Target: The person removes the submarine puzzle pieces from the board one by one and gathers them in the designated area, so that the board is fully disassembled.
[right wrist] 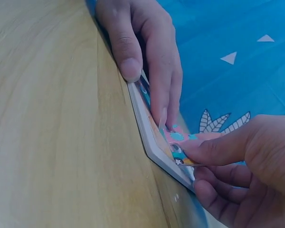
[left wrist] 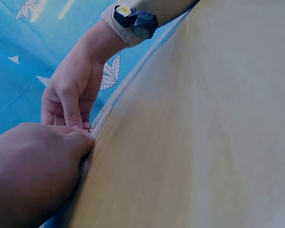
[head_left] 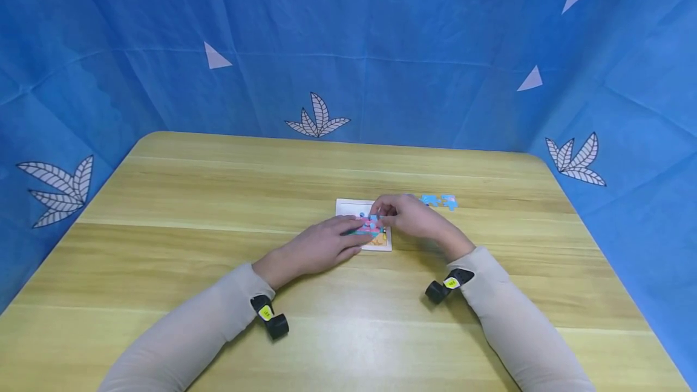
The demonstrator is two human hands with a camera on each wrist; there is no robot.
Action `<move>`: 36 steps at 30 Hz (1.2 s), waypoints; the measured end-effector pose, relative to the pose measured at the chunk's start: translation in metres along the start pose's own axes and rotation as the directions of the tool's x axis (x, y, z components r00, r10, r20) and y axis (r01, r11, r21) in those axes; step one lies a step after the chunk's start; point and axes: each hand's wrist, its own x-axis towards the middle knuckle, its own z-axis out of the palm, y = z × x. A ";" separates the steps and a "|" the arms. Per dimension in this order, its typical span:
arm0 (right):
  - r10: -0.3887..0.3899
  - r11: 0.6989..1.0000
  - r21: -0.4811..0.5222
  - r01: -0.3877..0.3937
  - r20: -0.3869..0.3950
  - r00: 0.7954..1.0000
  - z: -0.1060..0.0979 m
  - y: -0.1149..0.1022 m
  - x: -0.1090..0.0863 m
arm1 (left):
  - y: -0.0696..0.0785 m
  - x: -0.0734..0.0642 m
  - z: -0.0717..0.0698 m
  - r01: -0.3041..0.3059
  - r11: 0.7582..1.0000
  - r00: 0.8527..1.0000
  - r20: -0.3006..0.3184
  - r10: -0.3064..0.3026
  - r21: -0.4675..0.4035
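Now the right hand [head_left: 411,215] pinches a puzzle piece [right wrist: 180,142] over the tray [head_left: 348,205]; the left hand [head_left: 321,245] presses flat beside it.

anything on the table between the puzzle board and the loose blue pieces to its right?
Only the right hand: in the head view it reaches over from that side onto the puzzle board, covering the gap. The loose blue pieces lie just beyond its knuckles on the table.

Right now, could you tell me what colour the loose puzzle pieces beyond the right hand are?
Light blue loose pieces; head view shows them best.
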 end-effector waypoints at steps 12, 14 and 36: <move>-0.009 1.000 0.026 0.011 -0.077 0.997 -0.006 0.004 -0.003 | 0.001 0.001 0.003 -0.002 1.000 1.000 -0.028 0.002 0.000; -0.011 0.999 0.039 0.015 -0.086 0.996 -0.007 0.003 -0.005 | 0.000 0.001 0.003 0.007 1.000 1.000 -0.021 -0.007 -0.007; 0.066 0.991 0.130 -0.038 -0.226 0.972 -0.019 0.027 -0.039 | -0.001 0.000 0.003 0.043 0.999 0.999 -0.031 -0.044 -0.024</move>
